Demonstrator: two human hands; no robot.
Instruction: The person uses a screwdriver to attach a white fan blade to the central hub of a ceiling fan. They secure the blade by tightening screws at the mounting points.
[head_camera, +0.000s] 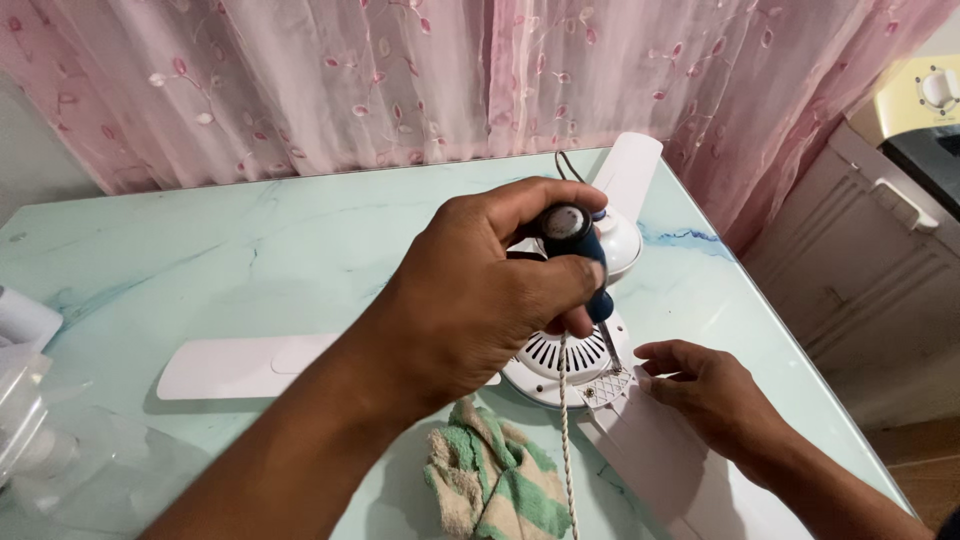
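A blue-handled screwdriver (585, 270) is gripped tight by the left hand (480, 290), tip on the white fan (560, 360); its blade (660, 450) near the desk's right edge is pinned flat by the open right hand (710, 395).

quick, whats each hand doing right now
Left hand: closed around the screwdriver.
Right hand: open, fingers resting flat on the fan blade.

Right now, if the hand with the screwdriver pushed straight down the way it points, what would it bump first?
Most likely the fan blade's white mounting bracket: the left hand aims the screwdriver tip right at it.
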